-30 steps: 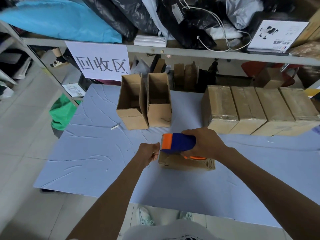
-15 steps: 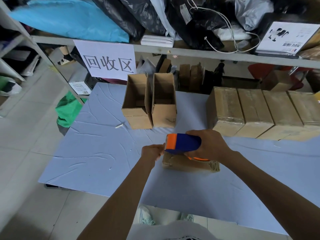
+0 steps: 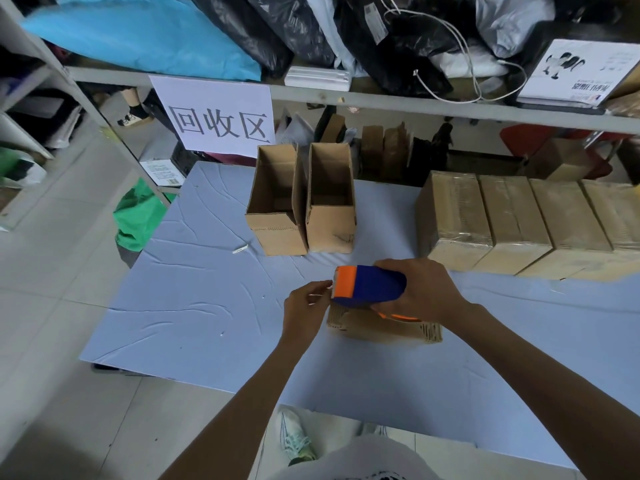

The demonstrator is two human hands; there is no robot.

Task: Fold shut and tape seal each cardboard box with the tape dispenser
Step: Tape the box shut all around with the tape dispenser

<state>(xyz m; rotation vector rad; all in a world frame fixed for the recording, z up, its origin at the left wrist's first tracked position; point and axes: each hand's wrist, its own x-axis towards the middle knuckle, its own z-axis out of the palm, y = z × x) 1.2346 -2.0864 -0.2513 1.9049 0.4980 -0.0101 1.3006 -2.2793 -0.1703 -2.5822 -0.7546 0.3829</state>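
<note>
A small closed cardboard box (image 3: 381, 327) lies on the blue table cloth (image 3: 207, 306) in front of me. My right hand (image 3: 420, 289) grips a blue and orange tape dispenser (image 3: 367, 285) just above the box's top. My left hand (image 3: 306, 306) pinches the clear tape end at the dispenser's orange mouth, by the box's left end. Two open boxes (image 3: 301, 202) stand upright behind. Several sealed, taped boxes (image 3: 519, 220) sit in a row at the right.
A metal shelf (image 3: 381, 102) with bags, a cable and a paper sign (image 3: 218, 116) crosses above the table's back edge. A green bag (image 3: 138, 216) lies on the floor to the left. A shoe (image 3: 298, 441) shows under the table's near edge.
The camera has drifted a little, so the scene sits further right. My hands keep the same hold at the box's left end, the left fingers now drawn slightly away from the dispenser's mouth.
</note>
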